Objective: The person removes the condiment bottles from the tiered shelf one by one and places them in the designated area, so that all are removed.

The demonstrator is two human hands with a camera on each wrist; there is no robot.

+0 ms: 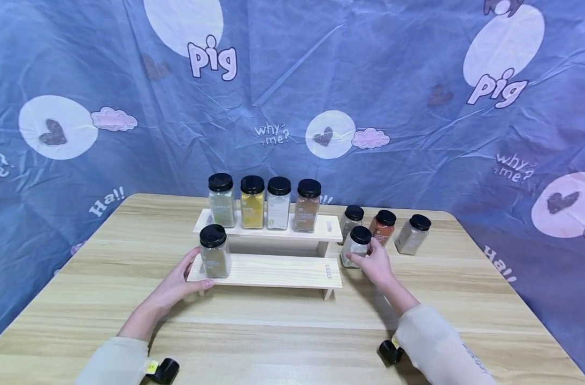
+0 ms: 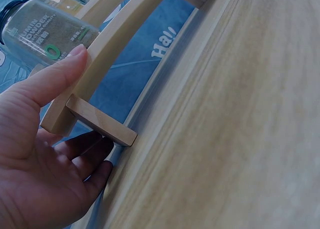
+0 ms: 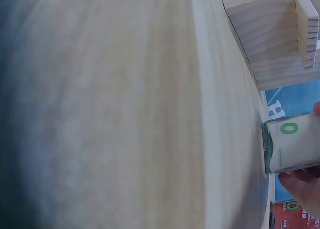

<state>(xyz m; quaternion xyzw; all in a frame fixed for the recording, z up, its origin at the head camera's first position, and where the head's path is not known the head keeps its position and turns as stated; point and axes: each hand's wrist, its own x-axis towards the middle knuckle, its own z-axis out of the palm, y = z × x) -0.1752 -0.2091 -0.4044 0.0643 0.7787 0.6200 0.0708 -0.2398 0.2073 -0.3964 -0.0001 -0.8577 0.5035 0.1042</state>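
Observation:
My left hand (image 1: 181, 280) grips the left end of a two-step wooden spice rack (image 1: 278, 270). In the left wrist view its thumb (image 2: 67, 69) lies on the lower step's front edge, and the other fingers curl by the rack's leg (image 2: 102, 121). A jar of brownish powder (image 1: 215, 259) stands on the lower step beside that hand. Right of the rack, my right hand (image 1: 376, 263) pinches a black-lidded spice jar (image 1: 354, 248) with pale contents. In the right wrist view, the jar's base (image 3: 287, 144) is close to the tabletop; I cannot tell whether it touches.
Along the upper step stand a pale green jar (image 1: 222, 206), a yellow jar (image 1: 252, 206), a white jar (image 1: 278, 207) and a brown jar (image 1: 307, 209). Behind my right hand are a grey jar (image 1: 352, 219), a red jar (image 1: 383, 227) and another greyish jar (image 1: 412, 238). Blue cloth (image 1: 283, 80) hangs behind the table.

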